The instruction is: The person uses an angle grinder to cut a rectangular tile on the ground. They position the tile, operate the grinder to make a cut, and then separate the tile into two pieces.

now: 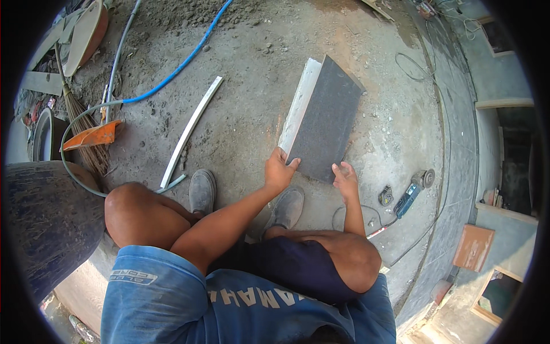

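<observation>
A dark grey rectangular tile (326, 117) is tilted over the concrete floor in front of me. Along its left side shows a rough white strip (300, 103); I cannot tell whether it is a block beneath or another piece. My left hand (279, 172) grips the near left corner, thumb on the dark face. At the near right corner is my right hand (346, 180), fingers apart and partly curled, the thumb close to the tile's edge. Whether it touches the tile is unclear.
An angle grinder (408, 199) and a tape measure (386, 196) lie to the right. On the left are a white strip (192, 132), a blue hose (177, 71), a broom (86, 126), an orange dustpan-like piece (94, 136) and a dark barrel (48, 223).
</observation>
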The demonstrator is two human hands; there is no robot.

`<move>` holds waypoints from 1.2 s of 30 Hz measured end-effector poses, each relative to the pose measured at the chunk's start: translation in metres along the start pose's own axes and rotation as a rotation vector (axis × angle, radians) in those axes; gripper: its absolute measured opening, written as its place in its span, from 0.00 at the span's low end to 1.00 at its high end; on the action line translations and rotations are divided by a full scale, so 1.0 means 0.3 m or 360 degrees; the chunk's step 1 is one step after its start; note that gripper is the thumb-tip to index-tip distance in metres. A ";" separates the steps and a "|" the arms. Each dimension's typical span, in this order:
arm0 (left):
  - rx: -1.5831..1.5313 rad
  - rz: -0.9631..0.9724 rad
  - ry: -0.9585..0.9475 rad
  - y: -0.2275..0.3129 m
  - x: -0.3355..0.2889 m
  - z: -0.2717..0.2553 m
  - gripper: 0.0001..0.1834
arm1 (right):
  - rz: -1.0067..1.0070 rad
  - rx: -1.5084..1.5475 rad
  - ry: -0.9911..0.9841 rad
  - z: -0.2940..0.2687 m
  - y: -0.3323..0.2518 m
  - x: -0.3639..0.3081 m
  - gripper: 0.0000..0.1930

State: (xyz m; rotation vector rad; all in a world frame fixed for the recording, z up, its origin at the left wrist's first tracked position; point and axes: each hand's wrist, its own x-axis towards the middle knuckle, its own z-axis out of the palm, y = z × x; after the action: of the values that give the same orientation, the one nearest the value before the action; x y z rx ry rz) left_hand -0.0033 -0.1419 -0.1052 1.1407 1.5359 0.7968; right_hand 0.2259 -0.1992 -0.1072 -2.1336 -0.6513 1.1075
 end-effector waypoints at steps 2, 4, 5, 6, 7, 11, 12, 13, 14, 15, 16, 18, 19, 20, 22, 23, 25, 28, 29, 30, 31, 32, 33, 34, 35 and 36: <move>-0.0080 0.0010 -0.0014 0.035 -0.023 0.014 0.23 | -0.0006 -0.0007 -0.0005 -0.011 0.004 0.013 0.39; -0.0195 0.0202 0.0047 0.061 -0.030 0.017 0.19 | 0.0063 0.0043 -0.0048 -0.015 -0.005 0.021 0.40; -0.0210 0.0214 0.0041 0.075 -0.037 0.021 0.19 | 0.0051 0.0040 -0.0031 -0.021 -0.006 0.019 0.40; -0.0157 0.0186 0.0013 0.124 -0.053 0.004 0.18 | 0.0002 0.0148 -0.0026 -0.019 -0.006 0.014 0.41; -0.0103 0.0158 -0.0014 0.154 -0.062 -0.007 0.18 | -0.0049 0.0256 -0.0022 -0.020 -0.006 0.009 0.42; -0.0124 0.0322 -0.0014 0.140 -0.047 -0.020 0.26 | -0.0034 0.0248 -0.0084 -0.015 -0.043 -0.010 0.44; -0.0095 0.0253 -0.0031 0.141 -0.046 -0.023 0.28 | 0.0007 0.0190 -0.0062 -0.019 -0.040 -0.005 0.44; -0.0064 0.0184 -0.0048 0.144 -0.046 -0.025 0.29 | 0.0049 0.0133 -0.0040 -0.024 -0.035 0.000 0.45; -0.0066 0.0197 -0.0051 0.140 -0.047 -0.021 0.29 | 0.0040 0.0139 -0.0033 -0.032 -0.027 0.000 0.45; -0.0072 0.0207 -0.0011 0.118 -0.044 -0.023 0.29 | 0.0043 0.0117 -0.0061 -0.020 -0.031 -0.005 0.45; -0.0078 0.0220 0.0027 0.098 -0.039 -0.023 0.28 | 0.0045 0.0096 -0.0088 -0.011 -0.030 -0.007 0.46; -0.0079 0.0254 0.0056 0.058 -0.031 -0.010 0.27 | 0.0002 0.0092 -0.0057 -0.004 -0.012 -0.005 0.46; -0.0084 0.0280 0.0078 0.032 -0.023 -0.006 0.26 | -0.0032 0.0083 -0.0020 0.004 0.006 0.004 0.46; -0.0067 0.0288 0.0091 0.006 -0.012 -0.002 0.26 | -0.0037 0.0098 -0.0036 0.009 0.021 0.018 0.46; 0.0030 0.0246 0.0099 -0.052 0.005 0.011 0.26 | -0.0123 0.0051 0.0011 0.009 0.071 0.055 0.45; 0.0045 0.0249 0.0106 -0.071 0.011 0.015 0.26 | -0.0204 0.0025 0.0048 0.008 0.096 0.071 0.43; -0.0066 -0.0066 -0.0051 -0.104 0.017 0.006 0.24 | -0.0193 -0.0025 0.0047 0.024 0.092 0.064 0.43; -0.0040 -0.0233 -0.0138 -0.113 0.012 0.008 0.22 | -0.0209 -0.0118 0.0091 0.029 0.068 0.038 0.41; -0.0039 -0.0246 -0.0136 -0.116 0.005 0.006 0.22 | -0.0202 -0.0122 0.0085 0.032 0.066 0.034 0.41; -0.0068 -0.0118 -0.0056 -0.115 0.006 0.009 0.21 | -0.0205 -0.0124 0.0087 0.029 0.064 0.040 0.40; -0.0099 0.0009 0.0024 -0.114 0.006 0.012 0.20 | -0.0208 -0.0129 0.0088 0.029 0.066 0.041 0.40; -0.0106 0.0009 0.0025 -0.112 -0.002 0.017 0.20 | -0.0194 -0.0125 0.0096 0.032 0.070 0.038 0.40; -0.0071 0.0151 0.0110 -0.092 -0.018 0.022 0.17 | -0.0174 -0.0120 0.0112 0.030 0.068 0.033 0.40; -0.0036 0.0294 0.0194 -0.070 -0.030 0.030 0.14 | -0.0173 -0.0125 0.0124 0.022 0.064 0.030 0.40; -0.0046 0.0296 0.0183 -0.043 -0.040 0.044 0.14 | -0.0214 0.0034 0.0066 0.008 0.059 0.027 0.39; -0.0161 0.0304 0.0154 0.031 -0.059 0.045 0.12 | -0.0246 0.0197 0.0014 -0.014 0.052 0.018 0.39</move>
State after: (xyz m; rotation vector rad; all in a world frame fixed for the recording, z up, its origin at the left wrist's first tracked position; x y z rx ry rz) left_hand 0.0129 -0.1562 -0.0944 1.2008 1.4624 1.0604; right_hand 0.2344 -0.2075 -0.1195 -1.9479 -0.7126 1.0268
